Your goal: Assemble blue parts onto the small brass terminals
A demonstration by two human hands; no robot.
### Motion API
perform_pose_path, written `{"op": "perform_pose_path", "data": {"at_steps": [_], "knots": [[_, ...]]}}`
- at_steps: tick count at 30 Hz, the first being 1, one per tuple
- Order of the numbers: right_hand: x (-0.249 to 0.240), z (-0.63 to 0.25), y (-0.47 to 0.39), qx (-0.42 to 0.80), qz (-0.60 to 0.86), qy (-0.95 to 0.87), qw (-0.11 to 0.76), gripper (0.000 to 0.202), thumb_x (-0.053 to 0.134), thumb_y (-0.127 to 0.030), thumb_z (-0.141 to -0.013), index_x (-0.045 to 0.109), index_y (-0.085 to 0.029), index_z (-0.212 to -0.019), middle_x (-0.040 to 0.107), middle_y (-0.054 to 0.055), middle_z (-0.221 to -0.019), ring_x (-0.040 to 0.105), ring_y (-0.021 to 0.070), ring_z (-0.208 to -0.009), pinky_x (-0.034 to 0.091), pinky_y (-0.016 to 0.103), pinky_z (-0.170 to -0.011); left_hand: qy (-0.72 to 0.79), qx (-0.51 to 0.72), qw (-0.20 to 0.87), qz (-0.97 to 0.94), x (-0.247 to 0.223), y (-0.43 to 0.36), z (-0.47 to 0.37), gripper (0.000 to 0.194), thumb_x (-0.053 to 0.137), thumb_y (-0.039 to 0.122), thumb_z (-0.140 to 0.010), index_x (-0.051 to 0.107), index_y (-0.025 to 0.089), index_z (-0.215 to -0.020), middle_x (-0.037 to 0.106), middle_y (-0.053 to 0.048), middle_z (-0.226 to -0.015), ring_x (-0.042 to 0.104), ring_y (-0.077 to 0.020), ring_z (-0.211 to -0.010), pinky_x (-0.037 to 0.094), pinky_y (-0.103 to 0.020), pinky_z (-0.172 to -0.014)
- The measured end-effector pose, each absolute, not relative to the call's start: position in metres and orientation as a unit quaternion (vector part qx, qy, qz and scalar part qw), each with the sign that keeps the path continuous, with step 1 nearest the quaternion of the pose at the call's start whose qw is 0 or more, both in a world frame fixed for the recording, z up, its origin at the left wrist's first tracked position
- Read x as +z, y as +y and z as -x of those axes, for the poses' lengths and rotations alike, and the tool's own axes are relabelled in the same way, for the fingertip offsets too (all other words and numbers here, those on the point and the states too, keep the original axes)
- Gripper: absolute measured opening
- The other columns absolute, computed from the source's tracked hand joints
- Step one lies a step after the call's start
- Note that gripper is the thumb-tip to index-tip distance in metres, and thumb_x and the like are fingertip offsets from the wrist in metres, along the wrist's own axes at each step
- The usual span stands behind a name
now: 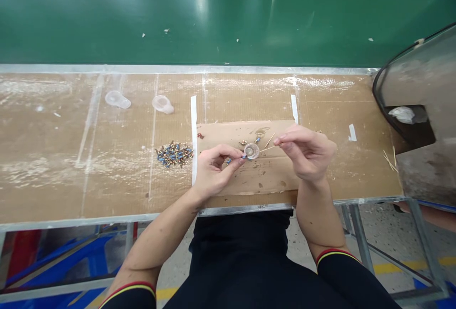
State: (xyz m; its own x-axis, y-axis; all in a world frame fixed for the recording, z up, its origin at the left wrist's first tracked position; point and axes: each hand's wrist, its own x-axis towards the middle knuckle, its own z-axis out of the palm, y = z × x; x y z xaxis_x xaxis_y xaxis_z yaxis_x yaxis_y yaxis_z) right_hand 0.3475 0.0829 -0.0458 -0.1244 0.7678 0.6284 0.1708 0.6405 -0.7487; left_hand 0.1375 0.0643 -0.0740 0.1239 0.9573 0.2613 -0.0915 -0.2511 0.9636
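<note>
Between thumb and index finger, my left hand pinches a small blue piece at the left side of a small clear cup. My right hand grips a thin wooden stick, which points left with its tip beside the cup's right rim. The cup rests on a stained cardboard sheet. Just behind it lie a blue-and-brass piece, a brass piece and loose sticks. A pile of blue and brass pieces is left of the sheet.
Two translucent cups lie at the back left. Small red bits are on the sheet's left part. Several sticks lie near the right edge, before a metal housing with a black cable.
</note>
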Motion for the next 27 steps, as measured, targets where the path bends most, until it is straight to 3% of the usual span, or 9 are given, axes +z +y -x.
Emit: {"op": "perform_pose_path", "data": {"at_steps": [5, 8, 14, 17, 20, 23, 27], "knots": [[-0.048, -0.359, 0.092, 0.264, 0.355, -0.811, 0.383, 0.013, 0.067, -0.017, -0.093, 0.075, -0.025, -0.098, 0.075, 0.002, -0.086, 0.068, 0.0175, -0.081, 0.056, 0.033, -0.070, 0.341, 0.550, 0.532, -0.547, -0.071, 0.064, -0.135, 0.009, 0.080, 0.019, -0.083, 0.071, 0.018, -0.080, 0.078, -0.004, -0.081, 0.077, -0.0165, -0.078, 0.064, -0.026, -0.074], [-0.057, -0.357, 0.097, 0.259, 0.361, -0.840, 0.312, 0.011, 0.066, -0.021, -0.094, 0.076, -0.024, -0.095, 0.073, 0.003, -0.089, 0.065, 0.0194, -0.088, 0.055, 0.036, -0.077, 0.335, 0.547, 0.541, -0.544, -0.071, 0.064, -0.133, 0.012, 0.081, 0.024, -0.083, 0.072, 0.018, -0.078, 0.077, -0.004, -0.080, 0.076, -0.0159, -0.076, 0.064, -0.028, -0.074], [-0.058, -0.366, 0.101, 0.268, 0.405, -0.821, 0.302, 0.016, 0.067, -0.032, -0.094, 0.077, -0.025, -0.106, 0.071, 0.005, -0.094, 0.064, 0.0202, -0.092, 0.054, 0.037, -0.081, 0.342, 0.552, 0.520, -0.555, -0.073, 0.066, -0.130, 0.005, 0.080, 0.020, -0.082, 0.076, 0.019, -0.081, 0.076, -0.006, -0.079, 0.074, -0.0161, -0.074, 0.062, -0.025, -0.067], [-0.053, -0.392, 0.101, 0.205, 0.530, -0.736, 0.369, 0.022, 0.068, -0.036, -0.092, 0.077, -0.024, -0.108, 0.072, 0.005, -0.095, 0.064, 0.0182, -0.083, 0.052, 0.033, -0.072, 0.347, 0.560, 0.509, -0.554, -0.072, 0.067, -0.129, 0.004, 0.079, 0.016, -0.081, 0.077, 0.019, -0.080, 0.076, -0.006, -0.079, 0.073, -0.0155, -0.074, 0.060, -0.023, -0.063], [-0.056, -0.425, 0.101, 0.102, 0.671, -0.606, 0.415, 0.021, 0.064, -0.032, -0.088, 0.078, -0.019, -0.096, 0.072, 0.006, -0.086, 0.061, 0.0171, -0.073, 0.049, 0.032, -0.066, 0.350, 0.570, 0.511, -0.539, -0.072, 0.067, -0.128, 0.007, 0.079, 0.013, -0.080, 0.077, 0.019, -0.079, 0.075, -0.005, -0.079, 0.071, -0.0136, -0.071, 0.057, -0.021, -0.061], [-0.065, -0.450, 0.101, 0.106, 0.747, -0.542, 0.370, 0.018, 0.066, -0.028, -0.081, 0.078, -0.016, -0.085, 0.072, 0.007, -0.079, 0.060, 0.0178, -0.068, 0.049, 0.034, -0.069, 0.358, 0.579, 0.524, -0.512, -0.075, 0.068, -0.128, 0.007, 0.080, 0.013, -0.079, 0.077, 0.019, -0.079, 0.074, -0.005, -0.079, 0.070, -0.0127, -0.070, 0.056, -0.020, -0.059], [-0.074, -0.453, 0.104, 0.191, 0.750, -0.577, 0.262, 0.017, 0.068, -0.026, -0.076, 0.079, -0.018, -0.085, 0.074, 0.007, -0.084, 0.062, 0.0190, -0.071, 0.051, 0.037, -0.076, 0.349, 0.581, 0.563, -0.473, -0.080, 0.069, -0.129, 0.007, 0.081, 0.015, -0.080, 0.078, 0.020, -0.082, 0.073, -0.005, -0.080, 0.069, -0.0119, -0.072, 0.057, -0.019, -0.061]]}}
